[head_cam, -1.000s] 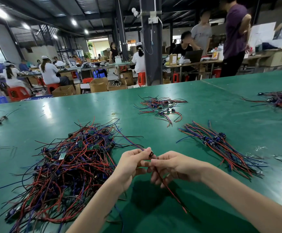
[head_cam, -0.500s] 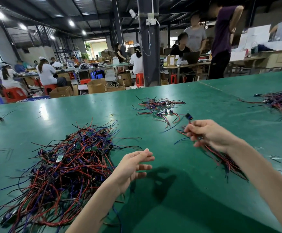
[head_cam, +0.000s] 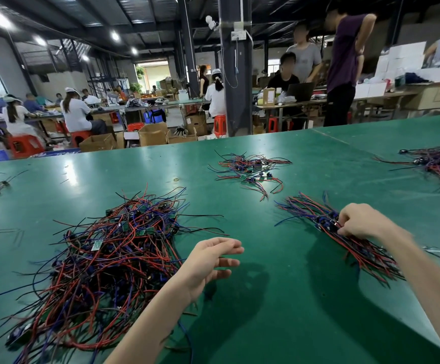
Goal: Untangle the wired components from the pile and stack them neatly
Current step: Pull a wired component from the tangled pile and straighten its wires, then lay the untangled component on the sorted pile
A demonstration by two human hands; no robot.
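Right hand (head_cam: 362, 219) pinches stack (head_cam: 318, 221) | red, blue, black wires aligned

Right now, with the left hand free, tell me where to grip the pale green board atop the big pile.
Pinch the pale green board by its edges, coming from above with the left hand. It lies flat and exposed on top of the tangled pile, while the wires around it run under crossing loops, so pulling a wire would probably drag the heap.

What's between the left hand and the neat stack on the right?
Only bare green table, head view: nothing lies between the left hand and the neat stack, whose components the right hand pinches.
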